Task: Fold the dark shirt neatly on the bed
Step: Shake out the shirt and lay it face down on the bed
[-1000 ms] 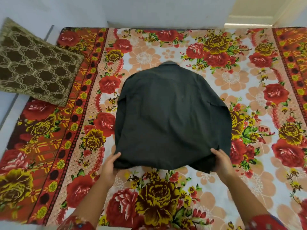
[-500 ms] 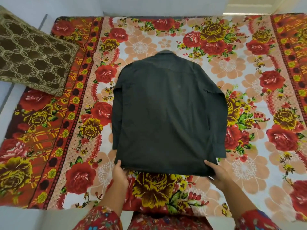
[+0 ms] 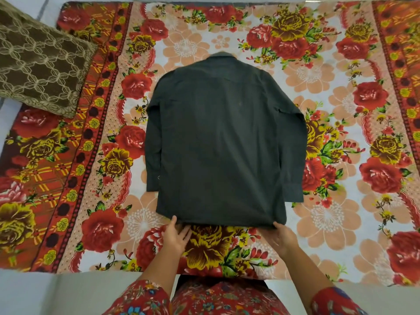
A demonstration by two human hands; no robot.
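We see the flower-printed bed (image 3: 341,223) carrying the dark shirt (image 3: 222,144) spread flat, back up, at its centre, and a brown patterned cushion (image 3: 38,69) overlapping its edge at ten o'clock.

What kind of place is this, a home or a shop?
Most likely a bedroom in a home. A flower-printed bed fills the view, a brown patterned pillow lies at its far left corner, and a dark shirt is spread flat on it for folding.

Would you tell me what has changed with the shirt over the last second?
The dark shirt, billowed before, was drawn toward the person and now lies flat, sleeves alongside. The left hand and right hand stayed at its hem; the pillow stayed put.
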